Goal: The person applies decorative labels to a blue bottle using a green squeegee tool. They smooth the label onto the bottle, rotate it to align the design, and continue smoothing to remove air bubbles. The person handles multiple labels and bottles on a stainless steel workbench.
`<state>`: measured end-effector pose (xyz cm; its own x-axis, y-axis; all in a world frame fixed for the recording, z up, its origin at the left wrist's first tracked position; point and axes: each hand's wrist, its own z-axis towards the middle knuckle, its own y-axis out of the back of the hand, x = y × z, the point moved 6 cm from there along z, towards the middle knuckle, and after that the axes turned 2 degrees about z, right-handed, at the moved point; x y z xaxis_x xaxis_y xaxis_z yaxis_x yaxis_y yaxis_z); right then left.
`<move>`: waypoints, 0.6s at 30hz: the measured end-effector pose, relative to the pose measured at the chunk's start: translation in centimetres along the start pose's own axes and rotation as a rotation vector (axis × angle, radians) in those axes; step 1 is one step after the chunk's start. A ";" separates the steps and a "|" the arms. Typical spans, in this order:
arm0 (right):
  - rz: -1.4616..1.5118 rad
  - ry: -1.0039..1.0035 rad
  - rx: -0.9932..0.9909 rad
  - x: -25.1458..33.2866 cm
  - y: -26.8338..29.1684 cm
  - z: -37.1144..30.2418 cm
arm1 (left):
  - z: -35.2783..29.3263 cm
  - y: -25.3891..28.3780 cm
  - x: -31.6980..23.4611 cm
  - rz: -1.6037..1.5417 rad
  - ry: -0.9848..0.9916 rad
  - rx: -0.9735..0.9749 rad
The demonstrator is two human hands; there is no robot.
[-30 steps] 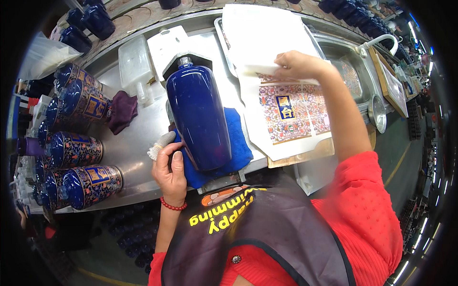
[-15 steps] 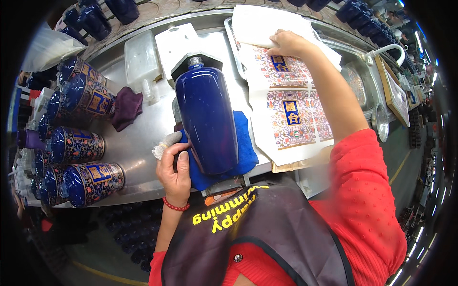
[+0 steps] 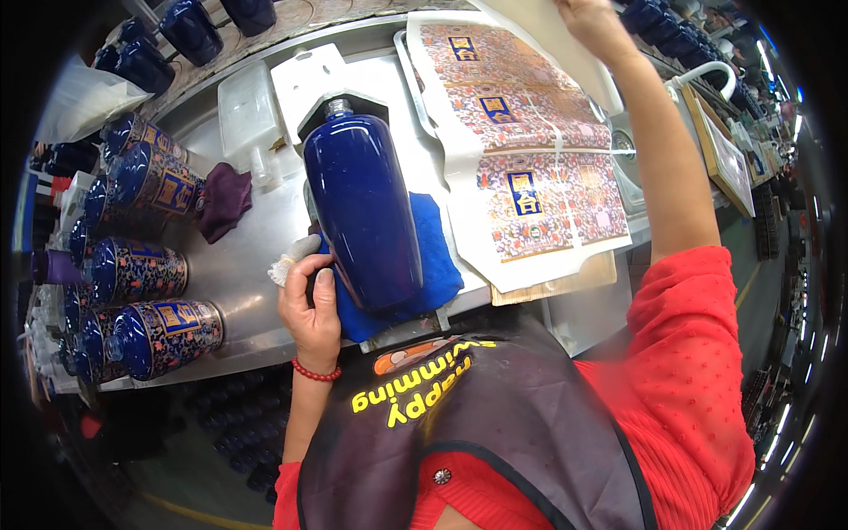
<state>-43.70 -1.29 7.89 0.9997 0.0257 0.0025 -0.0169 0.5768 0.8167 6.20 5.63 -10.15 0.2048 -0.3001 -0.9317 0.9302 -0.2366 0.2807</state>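
Observation:
A plain dark-blue glossy bottle [image 3: 362, 212] lies tilted in front of me, its neck pointing away, in a white-and-grey holder [image 3: 314, 117] with a blue cloth [image 3: 435, 243] beneath. My left hand [image 3: 309, 305] is beside the bottle's lower left side, fingers curled round a small grey-and-white object [image 3: 294, 258] whose kind I cannot make out. At the far right, my right hand [image 3: 590, 22] grips a white cover sheet [image 3: 539, 31], raised off the patterned decal sheets [image 3: 539, 199]. These decals are floral, with blue-and-gold panels. The right fingertips are partly cut off by the view's edge.
Several patterned blue bottles [image 3: 168, 336] lie at the left, near a purple cloth [image 3: 225, 201]. A clear plastic box [image 3: 247, 110] stands behind. A sink with a white tap [image 3: 711, 75] and a wooden-framed board [image 3: 720, 159] are at the right. More blue bottles [image 3: 190, 31] line the back.
My right hand has moved away and up with the cover sheet, uncovering more of the decals. My left hand stays beside the bottle. The whole view has shifted slightly.

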 end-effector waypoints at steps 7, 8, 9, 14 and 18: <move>0.174 -0.055 -0.290 -0.5 8.1 3.0 | 0.0 -0.1 0.0 0.011 -0.009 -0.001; 0.251 -0.132 -0.297 -0.8 8.8 3.0 | 0.0 -0.1 -0.1 0.020 -0.021 -0.004; 0.264 -0.159 -0.311 -0.9 9.5 3.0 | 0.1 -0.1 -0.2 0.029 -0.034 -0.008; 0.327 -0.148 -0.392 -1.8 11.6 1.6 | 0.1 -0.1 -0.5 0.018 -0.051 -0.005; 0.453 -0.183 -0.476 -4.6 11.4 0.0 | 0.1 -0.3 -0.6 -0.031 -0.048 0.012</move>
<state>-48.46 5.19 17.14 0.8783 0.2349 0.4164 -0.3994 0.8392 0.3691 5.76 5.81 -9.71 0.1611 -0.3361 -0.9279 0.9322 -0.2570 0.2549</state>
